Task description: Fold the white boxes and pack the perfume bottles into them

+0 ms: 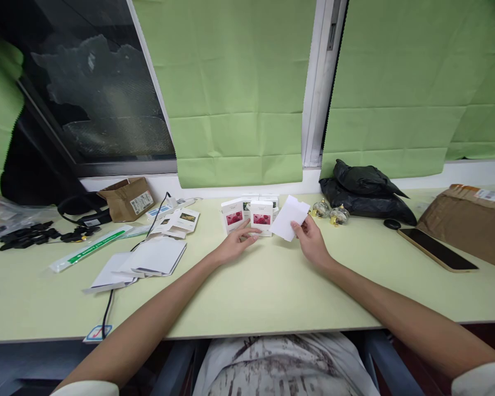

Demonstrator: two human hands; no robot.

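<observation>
My right hand point(312, 240) pinches a flattened white box point(289, 218) by its right edge, thumb in front, with its plain side facing me. My left hand point(236, 243) is open, fingers stretched out low in front of two small upright white boxes. Each has a pink-red picture: the left box point(232, 215) is tilted a little, and the right box point(261, 218) stands straight. Whether my left fingertips touch them I cannot tell. Behind them, more white boxes point(248, 199) with green pictures are partly hidden.
Flattened white boxes point(159, 256) lie on the left, near printed ones point(187, 219) and a black cable point(106, 312). An opened brown carton point(127, 199) stands behind. Glass ornaments point(339, 215), black bags point(363, 192), a phone point(436, 249) and a cardboard parcel point(470, 223) are on the right.
</observation>
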